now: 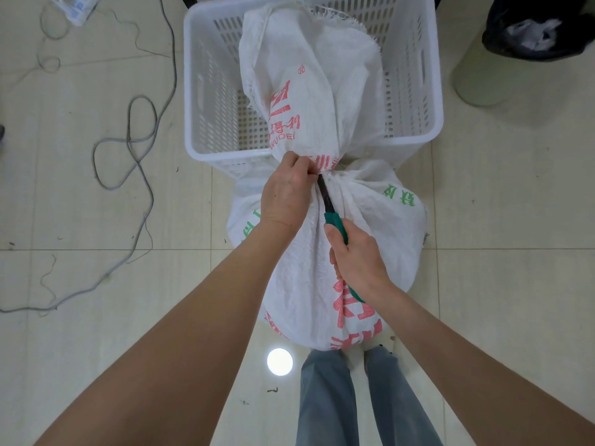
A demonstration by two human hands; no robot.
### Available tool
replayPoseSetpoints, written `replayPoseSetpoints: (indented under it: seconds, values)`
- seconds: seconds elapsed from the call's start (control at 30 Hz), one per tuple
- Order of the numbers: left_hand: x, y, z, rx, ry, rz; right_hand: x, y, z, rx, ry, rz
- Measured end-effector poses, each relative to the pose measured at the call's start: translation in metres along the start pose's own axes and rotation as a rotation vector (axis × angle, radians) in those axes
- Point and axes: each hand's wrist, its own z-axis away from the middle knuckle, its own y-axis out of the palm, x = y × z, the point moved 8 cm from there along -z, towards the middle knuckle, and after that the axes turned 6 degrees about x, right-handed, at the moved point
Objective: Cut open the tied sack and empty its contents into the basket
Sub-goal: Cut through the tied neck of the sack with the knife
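A white woven sack with red and green print stands on the floor in front of me, tied at its neck. Its loose top flops forward into the white perforated plastic basket behind it. My left hand pinches the sack at the tied neck. My right hand grips the green handles of a pair of pliers-like cutters. The cutters' dark jaws point up at the tie, right beside my left fingers. What is inside the sack is hidden.
Grey cords lie looped on the tiled floor at the left. A bin with a black liner stands at the top right. A clear plastic packet lies at the top left. My legs in jeans are just behind the sack.
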Motion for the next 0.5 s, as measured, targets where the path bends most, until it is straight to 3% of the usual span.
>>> replayPoseSetpoints:
  seconds: [0.37, 0.5]
  values:
    - [0.0043, 0.0001, -0.0042, 0.014, -0.072, -0.013, 0.0065, 0.0036, -0.0048, -0.027, -0.024, 0.046]
    - [0.0035, -0.0012, -0.002, -0.033, -0.024, 0.007, 0.0056, 0.0003, -0.0038, -0.016, -0.028, 0.081]
